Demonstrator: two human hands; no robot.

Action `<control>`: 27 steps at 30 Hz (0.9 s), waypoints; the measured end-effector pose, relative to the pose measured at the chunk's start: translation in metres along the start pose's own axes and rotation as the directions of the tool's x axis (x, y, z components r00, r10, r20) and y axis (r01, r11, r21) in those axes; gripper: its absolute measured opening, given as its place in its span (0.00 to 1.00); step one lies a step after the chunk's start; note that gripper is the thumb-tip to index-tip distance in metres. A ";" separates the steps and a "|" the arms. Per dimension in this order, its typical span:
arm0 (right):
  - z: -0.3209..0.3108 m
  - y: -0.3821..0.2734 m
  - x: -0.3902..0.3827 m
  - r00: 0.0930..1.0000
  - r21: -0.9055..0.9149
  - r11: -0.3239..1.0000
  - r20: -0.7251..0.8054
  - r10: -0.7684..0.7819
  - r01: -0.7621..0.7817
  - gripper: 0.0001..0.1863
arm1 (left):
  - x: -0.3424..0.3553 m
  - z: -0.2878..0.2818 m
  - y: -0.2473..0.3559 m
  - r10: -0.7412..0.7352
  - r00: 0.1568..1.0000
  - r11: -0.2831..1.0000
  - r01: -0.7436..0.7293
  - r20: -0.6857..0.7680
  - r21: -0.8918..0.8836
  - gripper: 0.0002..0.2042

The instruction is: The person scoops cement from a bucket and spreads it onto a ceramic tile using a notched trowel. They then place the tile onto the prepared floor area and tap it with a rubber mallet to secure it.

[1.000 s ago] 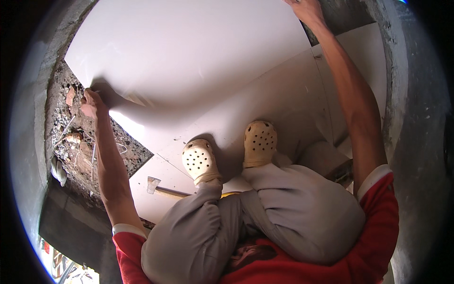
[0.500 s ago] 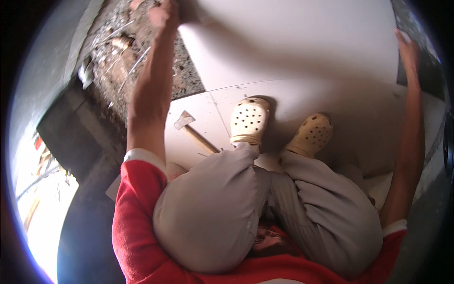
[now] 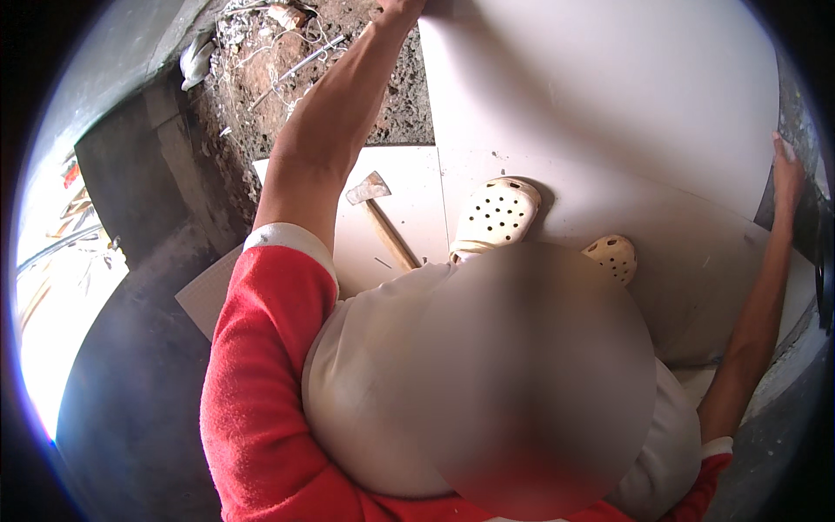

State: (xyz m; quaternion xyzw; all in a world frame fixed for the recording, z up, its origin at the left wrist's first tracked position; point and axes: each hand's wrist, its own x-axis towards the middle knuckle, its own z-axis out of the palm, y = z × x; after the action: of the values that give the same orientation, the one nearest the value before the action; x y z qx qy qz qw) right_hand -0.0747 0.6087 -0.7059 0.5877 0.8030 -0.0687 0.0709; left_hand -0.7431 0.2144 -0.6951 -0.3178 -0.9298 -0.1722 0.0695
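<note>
A large white tile lies in front of me, lower edge against the white tiles nearer my feet. My left hand is at its upper left edge; the top of the picture cuts the hand off, hiding its fingers. At the opposite edge my right hand grips the tile, fingertips on the border and the rest of the fingers partly out of sight. A hatchet with a wooden handle rests on the near tile, left of my cream clog.
Rough dirt and rubble with thin rods and string fill the far left. A dark slab and a grey wall stand at the left. My other clog is on the tiles to the right. A blurred patch covers my lap.
The view has turned, so the tile, hatchet and clogs appear shifted right. My left hand has moved to the right in the picture and mostly out at the top. My right hand appears lower.
</note>
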 end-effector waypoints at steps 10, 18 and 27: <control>-0.019 -0.056 -0.024 0.990 -0.275 0.956 -0.124 0.070 -0.103 0.34 | -0.045 -0.037 0.066 0.452 0.892 0.887 -0.452 0.014 0.094 0.43; -0.070 -0.288 -0.115 0.827 -0.009 0.903 -0.399 -0.397 0.429 0.33 | -0.169 -0.056 0.162 0.611 0.656 0.783 -0.584 0.443 -0.214 0.61; -0.114 -0.356 -0.100 0.721 0.116 0.851 -0.596 -0.352 0.511 0.38 | -0.161 -0.055 0.158 0.674 0.598 0.705 -0.696 0.434 -0.134 0.63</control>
State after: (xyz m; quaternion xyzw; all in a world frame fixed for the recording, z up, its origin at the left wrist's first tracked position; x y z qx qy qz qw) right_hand -0.3877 0.4306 -0.5645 0.3799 0.8862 -0.0198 -0.2645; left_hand -0.5176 0.2201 -0.6388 -0.6787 -0.7294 -0.0306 -0.0799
